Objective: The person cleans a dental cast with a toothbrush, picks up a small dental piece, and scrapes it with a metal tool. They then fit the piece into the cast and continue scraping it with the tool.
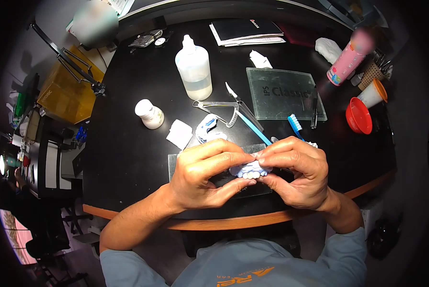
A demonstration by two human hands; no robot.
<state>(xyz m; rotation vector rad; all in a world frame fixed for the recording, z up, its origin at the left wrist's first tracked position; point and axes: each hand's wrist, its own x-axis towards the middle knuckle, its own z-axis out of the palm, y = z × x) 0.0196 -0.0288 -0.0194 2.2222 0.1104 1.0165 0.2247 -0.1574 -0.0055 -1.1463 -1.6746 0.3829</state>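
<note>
A dental cast in pale blue and white, with a row of teeth facing me, is held up over the near edge of the table. My left hand pinches it from the left with thumb and fingers. From the right, my right hand grips the same cast, its fingertips meeting the left ones on top. Beneath the hands a glass plate lies partly covered. Just beyond sits a second blue-and-white dental piece, beside a metal caliper and a blue-handled tool.
Behind stand a squeeze bottle of clear liquid and a small white bottle. A folded tissue lies nearby. Rightward are a glass slab, a toothbrush, a red bowl, a cup and a pink bottle.
</note>
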